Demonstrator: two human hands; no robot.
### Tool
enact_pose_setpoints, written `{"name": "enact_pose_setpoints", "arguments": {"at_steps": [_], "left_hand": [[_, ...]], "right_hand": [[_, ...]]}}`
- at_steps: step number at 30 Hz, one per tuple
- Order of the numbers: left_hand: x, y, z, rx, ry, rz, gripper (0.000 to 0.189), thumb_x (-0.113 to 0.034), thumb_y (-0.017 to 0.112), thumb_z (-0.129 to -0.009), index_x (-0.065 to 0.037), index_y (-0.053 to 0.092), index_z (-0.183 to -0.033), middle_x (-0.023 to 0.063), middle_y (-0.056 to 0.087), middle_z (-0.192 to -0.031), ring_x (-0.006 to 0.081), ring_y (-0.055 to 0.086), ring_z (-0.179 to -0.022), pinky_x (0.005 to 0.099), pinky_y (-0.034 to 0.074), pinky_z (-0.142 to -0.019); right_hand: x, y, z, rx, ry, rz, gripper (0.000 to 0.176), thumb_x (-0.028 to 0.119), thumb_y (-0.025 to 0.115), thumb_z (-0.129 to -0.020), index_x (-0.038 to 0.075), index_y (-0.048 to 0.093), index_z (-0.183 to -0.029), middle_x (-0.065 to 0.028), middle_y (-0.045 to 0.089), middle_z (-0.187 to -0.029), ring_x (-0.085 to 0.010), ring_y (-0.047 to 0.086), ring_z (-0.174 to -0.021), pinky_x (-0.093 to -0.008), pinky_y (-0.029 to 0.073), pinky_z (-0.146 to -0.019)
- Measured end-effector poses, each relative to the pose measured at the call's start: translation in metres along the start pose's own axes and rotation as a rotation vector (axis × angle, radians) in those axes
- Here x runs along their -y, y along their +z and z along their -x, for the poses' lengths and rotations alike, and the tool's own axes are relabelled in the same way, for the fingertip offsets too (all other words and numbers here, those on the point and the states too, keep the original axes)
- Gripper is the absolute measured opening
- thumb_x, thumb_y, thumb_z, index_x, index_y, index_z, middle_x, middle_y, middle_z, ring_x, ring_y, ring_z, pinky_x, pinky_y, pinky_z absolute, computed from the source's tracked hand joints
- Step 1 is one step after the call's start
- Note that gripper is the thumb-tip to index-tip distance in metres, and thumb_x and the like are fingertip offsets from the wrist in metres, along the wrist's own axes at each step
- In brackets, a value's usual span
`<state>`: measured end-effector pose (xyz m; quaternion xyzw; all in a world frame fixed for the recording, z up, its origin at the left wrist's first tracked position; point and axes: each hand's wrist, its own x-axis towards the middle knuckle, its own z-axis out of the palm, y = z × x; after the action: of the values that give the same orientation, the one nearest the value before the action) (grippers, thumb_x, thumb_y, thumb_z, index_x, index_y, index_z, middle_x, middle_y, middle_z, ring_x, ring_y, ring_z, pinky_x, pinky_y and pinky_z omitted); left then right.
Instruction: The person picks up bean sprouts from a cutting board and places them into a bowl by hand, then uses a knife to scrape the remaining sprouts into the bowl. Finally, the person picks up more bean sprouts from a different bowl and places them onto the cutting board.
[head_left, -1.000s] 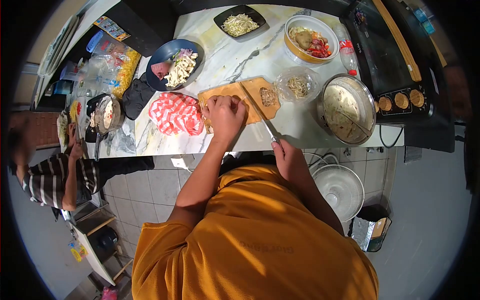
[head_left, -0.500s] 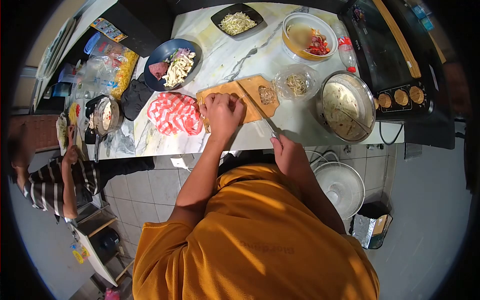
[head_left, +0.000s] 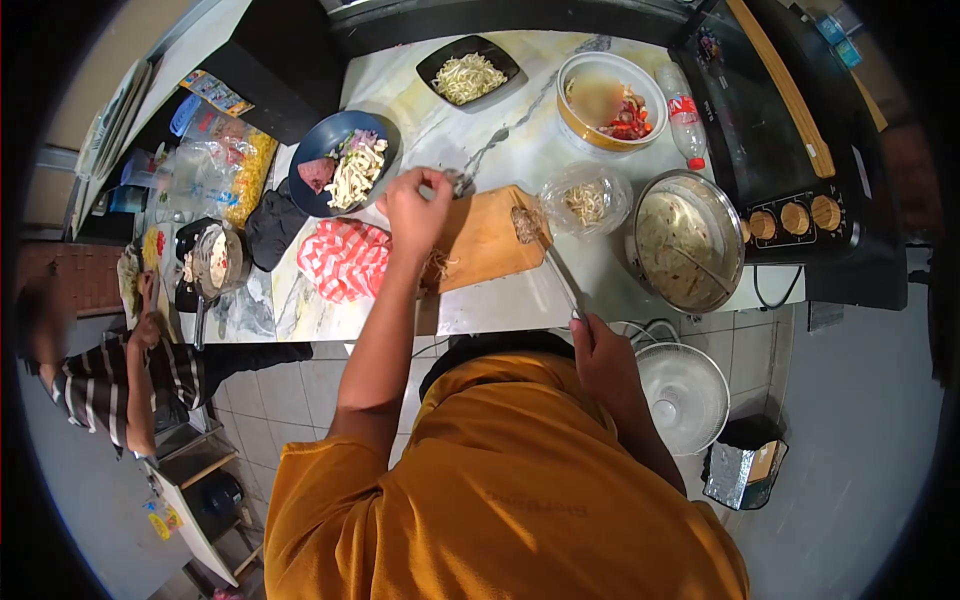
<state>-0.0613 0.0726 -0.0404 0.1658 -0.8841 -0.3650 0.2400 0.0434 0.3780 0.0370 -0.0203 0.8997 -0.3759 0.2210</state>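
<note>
My right hand (head_left: 602, 352) grips a knife (head_left: 563, 280) at the counter's front edge, its blade reaching to a small brown shredded pile (head_left: 524, 226) on the right end of the wooden cutting board (head_left: 485, 240). Over the board's left end is my left hand (head_left: 412, 208), fingers curled together; what they hold, if anything, is too small to name. Thin shreds (head_left: 440, 265) lie on the board near my left wrist. A red-and-white checked bag (head_left: 345, 260) sits left of that wrist. Right of the board stands a clear bowl (head_left: 585, 200) with pale strips in it.
Behind are a blue plate of chopped food (head_left: 343, 165), a black dish of sprouts (head_left: 468, 78), a white bowl (head_left: 612, 100) and a bottle (head_left: 686, 125). A metal pot (head_left: 688, 240) stands right, beside an oven (head_left: 800, 150). Another person (head_left: 130, 370) works at far left.
My left hand has lifted off the middle of the board and moved left and back. The knife has shifted right, its blade now at the brown pile. The camera view has tilted slightly.
</note>
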Motion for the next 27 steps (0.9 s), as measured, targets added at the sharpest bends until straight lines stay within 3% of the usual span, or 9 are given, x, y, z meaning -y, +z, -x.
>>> {"name": "enact_pose_setpoints", "arguments": {"at_steps": [4,6,10,12,13,15,16,18,27], "left_hand": [[0.006,0.022,-0.079,-0.007,-0.032,0.205,0.02,-0.03,0.07,-0.082,-0.01,0.073,-0.082,0.0038,0.073,-0.08,0.023,0.068,-0.078,0.0405,0.037,-0.081],[0.0,0.033,-0.118,-0.041,-0.024,-0.059,0.024,-0.029,0.072,-0.084,-0.006,0.074,-0.089,0.0046,0.073,-0.079,0.0132,0.067,-0.073,0.029,0.05,-0.069],[-0.013,0.052,-0.171,-0.031,-0.091,-0.063,0.029,-0.035,0.072,-0.084,-0.006,0.075,-0.092,0.0047,0.074,-0.081,0.0139,0.068,-0.074,0.03,0.049,-0.072],[-0.025,0.051,-0.181,0.048,-0.192,-0.243,0.036,-0.041,0.073,-0.085,-0.007,0.076,-0.097,0.0054,0.075,-0.085,0.0155,0.069,-0.079,0.0298,0.048,-0.074],[-0.028,0.048,-0.183,0.087,-0.187,-0.25,0.041,-0.044,0.072,-0.089,-0.005,0.076,-0.1,0.0049,0.075,-0.086,0.0139,0.067,-0.082,0.0286,0.047,-0.076],[-0.014,0.038,-0.184,0.17,-0.122,-0.048,0.039,-0.043,0.069,-0.09,-0.006,0.076,-0.101,0.0057,0.075,-0.087,0.0148,0.067,-0.08,0.0322,0.047,-0.077],[-0.004,0.032,-0.182,0.246,-0.057,0.153,0.036,-0.041,0.067,-0.092,-0.008,0.077,-0.102,0.0064,0.075,-0.088,0.0158,0.067,-0.077,0.0358,0.047,-0.079],[0.014,0.014,-0.166,0.262,0.003,0.223,0.034,-0.035,0.067,-0.094,-0.004,0.074,-0.103,0.0062,0.074,-0.086,0.0128,0.064,-0.074,0.0285,0.049,-0.07],[0.017,-0.085,-0.033,0.614,0.115,-0.354,0.019,-0.021,0.074,-0.084,-0.009,0.073,-0.098,0.007,0.07,-0.085,0.0199,0.064,-0.073,0.0344,0.044,-0.079]], "right_hand": [[0.001,-0.004,-0.006,-0.012,0.008,-0.07,0.033,0.033,0.051,-0.103,0.002,0.062,-0.102,-0.0195,0.06,-0.068,-0.0362,0.061,-0.062,-0.0403,0.045,-0.059],[0.001,-0.006,-0.009,0.001,0.023,-0.113,0.032,0.032,0.051,-0.102,0.003,0.063,-0.108,-0.0205,0.064,-0.071,-0.0426,0.064,-0.069,-0.045,0.046,-0.061],[-0.002,-0.01,-0.012,0.001,0.038,-0.107,0.032,0.031,0.052,-0.102,0.003,0.063,-0.111,-0.0207,0.064,-0.073,-0.0405,0.064,-0.07,-0.0441,0.047,-0.062],[-0.002,-0.01,-0.011,-0.021,0.029,-0.191,0.034,0.032,0.052,-0.102,0.002,0.064,-0.114,-0.0168,0.061,-0.068,-0.0257,0.056,-0.06,-0.0366,0.045,-0.062],[-0.003,-0.011,-0.012,-0.021,0.032,-0.188,0.034,0.032,0.052,-0.102,0.002,0.064,-0.114,-0.0168,0.061,-0.068,-0.0257,0.056,-0.06,-0.0366,0.045,-0.062],[-0.003,-0.011,-0.015,-0.041,-0.017,-0.196,0.031,0.031,0.053,-0.102,0.002,0.063,-0.106,-0.0197,0.063,-0.071,-0.0375,0.063,-0.067,-0.0417,0.046,-0.061],[-0.003,-0.01,-0.017,-0.024,-0.012,-0.196,0.031,0.031,0.053,-0.102,0.002,0.063,-0.106,-0.0197,0.063,-0.071,-0.0375,0.063,-0.067,-0.0417,0.046,-0.061],[-0.004,-0.011,-0.023,0.004,-0.04,-0.211,0.03,0.029,0.053,-0.102,0.001,0.063,-0.102,-0.0179,0.06,-0.067,-0.0311,0.057,-0.058,-0.0389,0.044,-0.058],[0.006,0.002,-0.044,0.13,-0.157,-0.223,0.027,0.025,0.055,-0.101,0.0,0.06,-0.094,-0.0164,0.051,-0.062,-0.0226,0.044,-0.054,-0.0371,0.04,-0.057]]}}
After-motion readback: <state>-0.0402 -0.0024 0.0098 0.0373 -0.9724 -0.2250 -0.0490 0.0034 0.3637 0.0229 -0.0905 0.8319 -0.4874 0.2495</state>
